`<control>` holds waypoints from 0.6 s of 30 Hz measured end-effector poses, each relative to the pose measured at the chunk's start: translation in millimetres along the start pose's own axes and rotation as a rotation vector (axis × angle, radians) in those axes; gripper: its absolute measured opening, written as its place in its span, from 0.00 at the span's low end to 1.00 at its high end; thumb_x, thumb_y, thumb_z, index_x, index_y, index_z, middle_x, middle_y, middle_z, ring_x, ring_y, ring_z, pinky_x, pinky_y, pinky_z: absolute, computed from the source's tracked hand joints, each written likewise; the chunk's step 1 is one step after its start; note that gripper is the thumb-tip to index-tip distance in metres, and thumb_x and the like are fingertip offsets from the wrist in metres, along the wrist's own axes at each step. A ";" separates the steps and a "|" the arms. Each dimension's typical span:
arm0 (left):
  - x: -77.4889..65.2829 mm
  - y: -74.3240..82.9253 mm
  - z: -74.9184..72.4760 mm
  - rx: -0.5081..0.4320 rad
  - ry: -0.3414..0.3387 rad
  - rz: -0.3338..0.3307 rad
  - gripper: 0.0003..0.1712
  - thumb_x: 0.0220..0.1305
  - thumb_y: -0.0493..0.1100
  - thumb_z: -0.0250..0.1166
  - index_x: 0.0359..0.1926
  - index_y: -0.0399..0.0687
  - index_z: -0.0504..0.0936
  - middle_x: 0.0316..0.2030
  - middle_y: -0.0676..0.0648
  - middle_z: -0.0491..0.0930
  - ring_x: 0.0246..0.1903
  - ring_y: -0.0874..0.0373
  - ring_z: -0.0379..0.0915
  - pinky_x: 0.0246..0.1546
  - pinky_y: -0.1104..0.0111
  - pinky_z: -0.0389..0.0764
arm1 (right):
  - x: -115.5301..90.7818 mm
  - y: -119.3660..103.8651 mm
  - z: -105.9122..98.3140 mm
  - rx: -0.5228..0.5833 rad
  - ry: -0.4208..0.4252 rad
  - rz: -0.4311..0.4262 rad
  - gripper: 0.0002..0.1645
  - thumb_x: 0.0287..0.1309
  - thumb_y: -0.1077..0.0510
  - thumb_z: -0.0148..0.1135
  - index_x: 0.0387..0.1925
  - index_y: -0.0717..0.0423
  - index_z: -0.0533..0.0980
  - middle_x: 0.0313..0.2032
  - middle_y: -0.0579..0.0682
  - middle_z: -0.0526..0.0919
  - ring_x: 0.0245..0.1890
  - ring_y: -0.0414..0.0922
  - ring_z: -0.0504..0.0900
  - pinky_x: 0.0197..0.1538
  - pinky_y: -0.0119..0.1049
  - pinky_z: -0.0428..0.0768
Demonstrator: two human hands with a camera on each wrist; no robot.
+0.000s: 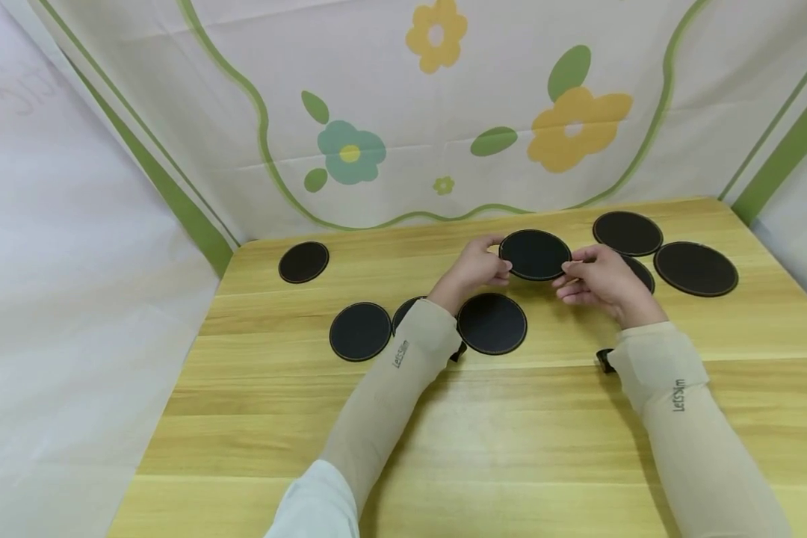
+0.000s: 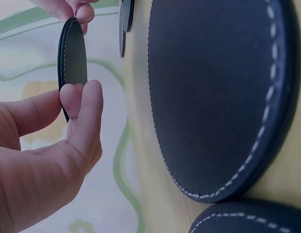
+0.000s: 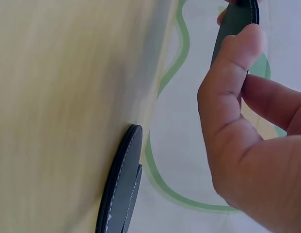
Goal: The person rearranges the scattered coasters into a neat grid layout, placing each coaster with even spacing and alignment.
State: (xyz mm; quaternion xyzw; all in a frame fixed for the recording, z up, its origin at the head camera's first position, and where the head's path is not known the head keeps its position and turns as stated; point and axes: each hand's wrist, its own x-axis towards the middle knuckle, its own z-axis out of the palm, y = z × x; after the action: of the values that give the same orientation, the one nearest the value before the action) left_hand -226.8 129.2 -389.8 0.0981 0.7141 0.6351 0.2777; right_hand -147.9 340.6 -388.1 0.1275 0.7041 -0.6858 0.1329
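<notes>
Between both hands a round black coaster (image 1: pixel 535 255) with a stitched rim is held above the table. My left hand (image 1: pixel 477 267) pinches its left edge between thumb and fingers. On the opposite edge, my right hand (image 1: pixel 600 282) pinches it the same way. The left wrist view catches the coaster (image 2: pixel 75 53) nearly edge-on, raised off the wood. Just in front of it another black coaster (image 1: pixel 492 323) lies flat beside the left wrist. Under the right hand's far side, a coaster (image 1: pixel 639 275) is partly hidden.
More coasters lie flat: one far left (image 1: pixel 304 262), one left of centre (image 1: pixel 360 331) next to a coaster (image 1: pixel 405 310) half covered by the left forearm, and two at the right, a rear coaster (image 1: pixel 628 233) and an outer coaster (image 1: pixel 696 269). A flowered curtain (image 1: pixel 403 90) hangs behind the wooden table (image 1: pixel 511 441).
</notes>
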 end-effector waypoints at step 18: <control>-34.0 -3.3 5.5 0.019 -0.065 0.040 0.38 0.71 0.28 0.58 0.78 0.43 0.58 0.17 0.49 0.67 0.21 0.57 0.69 0.32 0.65 0.83 | -9.0 1.6 -25.9 -0.052 -0.246 -0.068 0.44 0.78 0.58 0.51 0.81 0.55 0.38 0.29 0.58 0.84 0.22 0.43 0.82 0.27 0.36 0.83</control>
State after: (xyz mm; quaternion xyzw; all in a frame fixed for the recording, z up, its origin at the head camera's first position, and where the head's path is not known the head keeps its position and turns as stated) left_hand -195.1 116.6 -384.0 0.1353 0.7084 0.6304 0.2872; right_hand -139.2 366.5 -385.8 0.0149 0.7040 -0.6817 0.1985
